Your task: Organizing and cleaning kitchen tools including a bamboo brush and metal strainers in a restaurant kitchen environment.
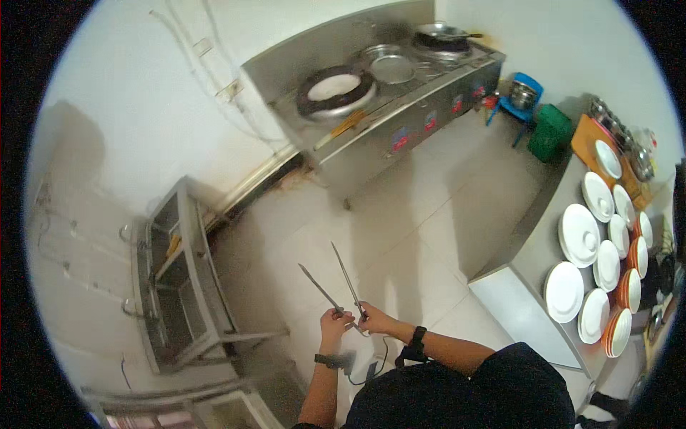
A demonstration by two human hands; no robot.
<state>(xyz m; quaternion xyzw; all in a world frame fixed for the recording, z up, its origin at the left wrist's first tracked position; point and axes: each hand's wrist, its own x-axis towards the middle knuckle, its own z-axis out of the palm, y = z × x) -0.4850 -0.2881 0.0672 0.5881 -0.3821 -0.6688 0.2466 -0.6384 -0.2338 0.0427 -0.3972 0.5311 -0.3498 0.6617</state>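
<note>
In front of my body, above the tiled floor, I hold two long, thin metal utensils with their narrow tips pointing away from me. My left hand [336, 324] grips the left utensil [320, 288], whose near end passes beneath my right hand [378, 320]. Between the fingers of that right hand is the right utensil [345, 273]. The two lengths spread apart slightly towards their tips. Whether they are two separate pieces or the arms of one pair of tongs, I cannot tell. Each wrist wears a black band, and a dark cable [385, 356] hangs between the forearms.
A steel wok range [370, 155] stands ahead, with woks, a metal pan [393, 69] and a bamboo brush [343, 128]. White plates [564, 292] and stacked bowls [621, 332] cover the right counter. A steel sink [214, 343] stands left. A green bin [550, 131] is beside a blue chair [517, 107].
</note>
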